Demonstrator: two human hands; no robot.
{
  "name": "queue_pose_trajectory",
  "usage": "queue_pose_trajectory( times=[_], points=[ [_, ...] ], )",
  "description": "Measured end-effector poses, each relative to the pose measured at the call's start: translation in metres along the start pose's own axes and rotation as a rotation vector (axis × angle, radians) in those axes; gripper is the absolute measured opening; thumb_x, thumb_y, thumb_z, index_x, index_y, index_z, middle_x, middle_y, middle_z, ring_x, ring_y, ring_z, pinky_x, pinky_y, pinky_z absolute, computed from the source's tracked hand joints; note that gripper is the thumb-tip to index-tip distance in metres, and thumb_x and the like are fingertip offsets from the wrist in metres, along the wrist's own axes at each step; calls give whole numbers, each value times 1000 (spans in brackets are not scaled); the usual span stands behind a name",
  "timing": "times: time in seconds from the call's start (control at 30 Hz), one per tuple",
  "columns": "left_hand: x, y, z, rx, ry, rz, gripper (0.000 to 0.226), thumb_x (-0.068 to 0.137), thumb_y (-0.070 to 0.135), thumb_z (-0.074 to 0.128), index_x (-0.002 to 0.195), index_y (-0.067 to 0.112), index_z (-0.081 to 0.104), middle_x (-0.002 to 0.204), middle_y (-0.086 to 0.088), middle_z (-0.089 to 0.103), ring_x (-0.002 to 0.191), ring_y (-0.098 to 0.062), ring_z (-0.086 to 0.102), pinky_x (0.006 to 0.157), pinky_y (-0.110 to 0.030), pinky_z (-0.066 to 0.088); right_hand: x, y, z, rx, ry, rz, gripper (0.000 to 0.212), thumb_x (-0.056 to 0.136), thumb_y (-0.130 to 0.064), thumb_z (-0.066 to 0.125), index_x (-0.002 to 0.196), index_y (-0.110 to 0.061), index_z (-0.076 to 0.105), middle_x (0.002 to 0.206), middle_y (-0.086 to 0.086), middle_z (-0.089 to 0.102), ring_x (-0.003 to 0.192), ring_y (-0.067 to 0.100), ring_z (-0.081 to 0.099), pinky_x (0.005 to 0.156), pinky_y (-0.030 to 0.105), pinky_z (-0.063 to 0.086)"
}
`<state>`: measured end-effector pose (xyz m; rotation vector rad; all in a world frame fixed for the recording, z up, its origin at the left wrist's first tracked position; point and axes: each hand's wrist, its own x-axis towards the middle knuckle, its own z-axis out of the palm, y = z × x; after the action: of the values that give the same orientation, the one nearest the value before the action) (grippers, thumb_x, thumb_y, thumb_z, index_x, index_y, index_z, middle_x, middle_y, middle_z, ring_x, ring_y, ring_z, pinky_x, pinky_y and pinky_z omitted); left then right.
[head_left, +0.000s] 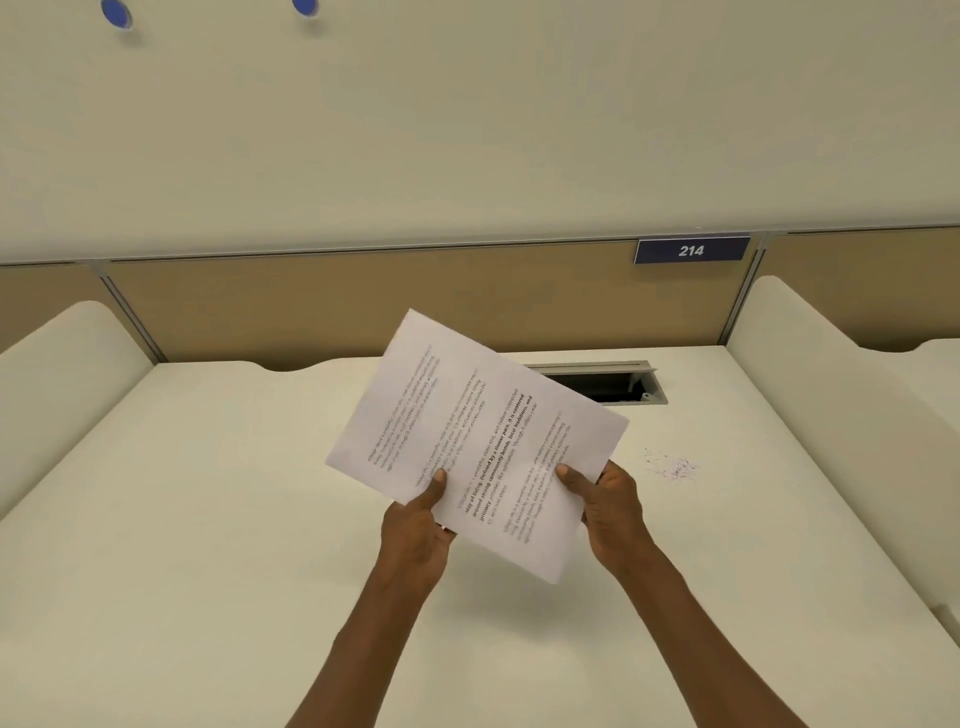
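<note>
Reaches in from the lower edge with a bare left forearm (358, 644) and a bare right forearm (722, 644), wide apart low down, closer at the wrists. Grips the printed paper (478, 431) with both hands. Left hand (415, 535) pinching the near left edge, left thumb (438, 483) flat on the printed face, fingers curled out of sight beneath. Right hand (615, 514) pinching the near right edge the same way, right thumb (569, 477) on top. Holds the paper clear above the bench (208, 519), midway across it, tilted and turned, one corner aimed away to the upper left, text lines slanting. Carries several short paragraphs, one in bold near the middle, the wording mostly too small to read. Cannot tell whether a single sheet or a thin stack.

Just right of the right hand, on the pale bench top, a patch of faint purplish scribbles (672, 465). Farther back, partly hidden behind the paper's far edge, a rectangular cable hatch (618, 384) with a grey frame, sunk in the bench, dark inside. On either side, rounded cream dividers: left divider (67, 384) and right divider (810, 364). Behind, a tan back panel (363, 301), bearing a dark blue number plate (692, 250) marked 214 at its upper right. Above, a pale wall (467, 130) with two blue discs (116, 12) at the top left edge.
</note>
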<state>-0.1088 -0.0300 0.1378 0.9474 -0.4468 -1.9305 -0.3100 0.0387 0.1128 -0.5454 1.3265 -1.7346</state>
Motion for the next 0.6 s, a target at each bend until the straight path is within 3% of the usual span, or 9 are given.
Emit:
queue_pose_trajectory(
  times=[0.17,0.27,0.4,0.47,0.53,0.6],
  points=[
    [19,28,-24,16,175,100,45,88,7,72,132,8,62,117,-8,73,106,-25,70,79,-39,61,7,-11,-21,-206,55,-41,27,85,-7,71,111,-10,67,104,6,75,93,30,72,84,45,57],
    [24,60,-38,339,256,245,54,82,20,81,132,10,62,110,0,74,103,-21,70,85,-38,53,4,-23,-31,-254,-5,-12,27,85,-8,71,111,-12,66,102,6,75,90,31,72,81,47,58],
    [17,83,-34,831,-21,164,51,76,38,85,117,16,67,110,-3,76,95,-27,75,82,-44,58,4,-32,-33,-328,-102,2,25,86,-9,70,111,-12,66,100,7,75,86,30,73,73,41,59],
    [15,79,-31,931,-128,107,40,79,27,84,114,13,71,106,-8,77,89,-31,76,77,-46,61,5,-31,-30,-364,-108,1,25,86,-11,70,111,-13,67,100,8,75,85,29,73,73,41,59],
    [16,67,-30,983,-82,159,29,83,19,81,110,11,72,101,-8,78,86,-29,76,79,-46,61,5,-28,-27,-405,-40,-20,24,86,-14,71,109,-14,67,99,6,75,84,26,73,73,40,60],
    [17,50,-28,1032,27,309,22,87,21,77,106,12,72,96,-4,77,83,-23,75,73,-36,59,6,-26,-25,-437,46,-71,22,86,-15,72,108,-13,67,99,4,74,86,25,72,74,37,59]
  ],
)
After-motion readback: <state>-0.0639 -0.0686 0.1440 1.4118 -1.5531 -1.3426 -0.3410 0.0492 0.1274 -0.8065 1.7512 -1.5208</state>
